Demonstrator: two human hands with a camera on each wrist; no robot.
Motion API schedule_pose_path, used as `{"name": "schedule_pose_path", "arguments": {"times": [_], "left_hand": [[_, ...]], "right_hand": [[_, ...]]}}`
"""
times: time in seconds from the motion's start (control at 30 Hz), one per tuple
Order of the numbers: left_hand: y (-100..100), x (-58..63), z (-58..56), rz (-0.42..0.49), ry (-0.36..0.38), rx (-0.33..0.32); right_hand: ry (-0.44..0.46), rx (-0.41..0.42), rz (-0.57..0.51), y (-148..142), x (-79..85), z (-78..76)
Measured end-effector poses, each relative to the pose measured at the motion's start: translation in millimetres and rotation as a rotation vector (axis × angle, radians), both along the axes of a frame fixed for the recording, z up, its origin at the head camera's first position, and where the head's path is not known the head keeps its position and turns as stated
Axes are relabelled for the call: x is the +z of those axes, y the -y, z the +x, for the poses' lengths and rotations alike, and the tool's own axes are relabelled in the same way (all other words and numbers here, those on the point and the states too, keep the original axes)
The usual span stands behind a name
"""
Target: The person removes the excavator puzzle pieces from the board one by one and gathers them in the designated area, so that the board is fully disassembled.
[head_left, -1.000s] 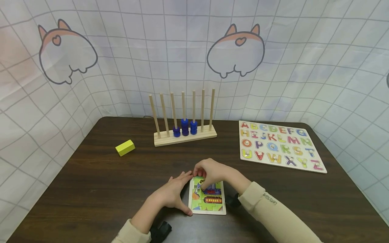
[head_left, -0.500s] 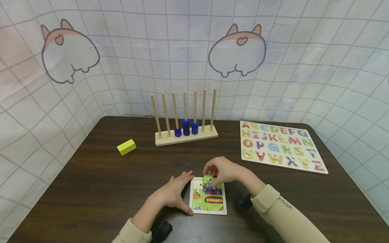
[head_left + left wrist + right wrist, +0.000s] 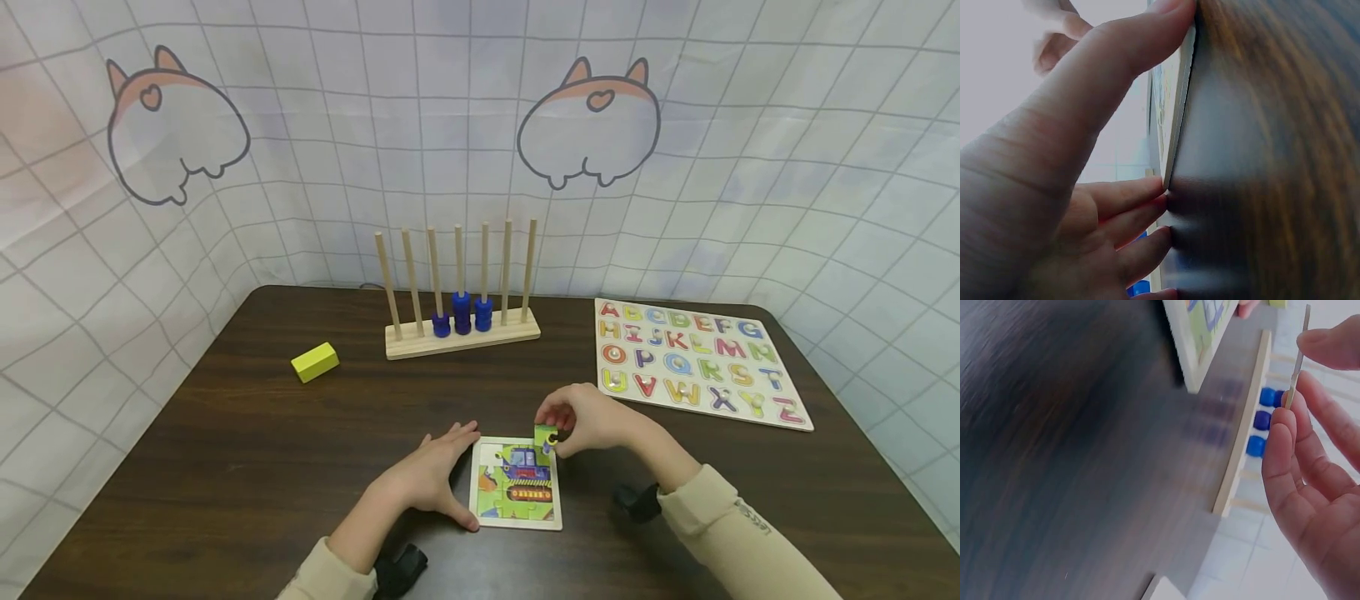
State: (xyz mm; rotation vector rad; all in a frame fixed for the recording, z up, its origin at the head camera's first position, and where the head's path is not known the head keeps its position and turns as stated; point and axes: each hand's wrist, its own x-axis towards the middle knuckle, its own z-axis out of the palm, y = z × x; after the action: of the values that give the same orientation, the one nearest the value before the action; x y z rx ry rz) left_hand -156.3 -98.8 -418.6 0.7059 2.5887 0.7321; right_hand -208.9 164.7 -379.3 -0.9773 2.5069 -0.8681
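In the head view, a small framed jigsaw puzzle (image 3: 517,524) with a blue and red vehicle picture lies at the front middle of the table. Its upper left corner shows a bare pale patch. My left hand (image 3: 423,475) is spread along the frame's left side, thumb at the lower corner and fingertips at the upper one. A green puzzle piece (image 3: 543,437) with a small figure on it is pinched in my right hand (image 3: 600,417), over the puzzle's upper right corner. The right wrist view shows that thin piece (image 3: 1298,365) edge-on between thumb and fingers, raised off the board.
Behind the puzzle stands a wooden peg rack (image 3: 465,337) with blue beads (image 3: 462,312) on three pegs. A yellow block (image 3: 315,362) lies at the left. To the right is an alphabet board (image 3: 697,362). A gridded white cloth (image 3: 420,150) hangs behind the table.
My right hand has lifted the green piece from the puzzle's upper left and carried it rightward to the upper right corner, baring the pale patch. The left hand stays at the frame.
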Motion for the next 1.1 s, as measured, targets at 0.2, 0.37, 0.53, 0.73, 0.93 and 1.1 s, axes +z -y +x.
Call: {"name": "schedule_pose_path", "arguments": {"times": [0.2, 0.37, 0.53, 0.73, 0.93, 1.1], "left_hand": [[0, 0.9, 0.4, 0.003, -0.002, -0.003], [0, 1.9, 1.1, 0.002, -0.008, -0.007], [-1, 3.2, 1.5, -0.002, -0.011, -0.01], [0, 3.2, 1.0, -0.002, -0.009, -0.013], [1, 2.4, 0.5, -0.006, -0.009, -0.013], [1, 2.2, 0.4, -0.007, -0.008, -0.012]], "right_hand": [[0.007, -0.029, -0.028, -17, 1.4, 0.8], [-0.011, -0.05, -0.032, -30, 0.8, 1.3], [-0.014, -0.062, -0.024, -40, -1.3, 2.1], [-0.006, -0.074, -0.029, -50, -6.0, 4.3], [0.011, -0.083, -0.023, -57, -11.0, 4.1], [0.006, -0.086, -0.007, -60, -15.0, 2.6]]}}
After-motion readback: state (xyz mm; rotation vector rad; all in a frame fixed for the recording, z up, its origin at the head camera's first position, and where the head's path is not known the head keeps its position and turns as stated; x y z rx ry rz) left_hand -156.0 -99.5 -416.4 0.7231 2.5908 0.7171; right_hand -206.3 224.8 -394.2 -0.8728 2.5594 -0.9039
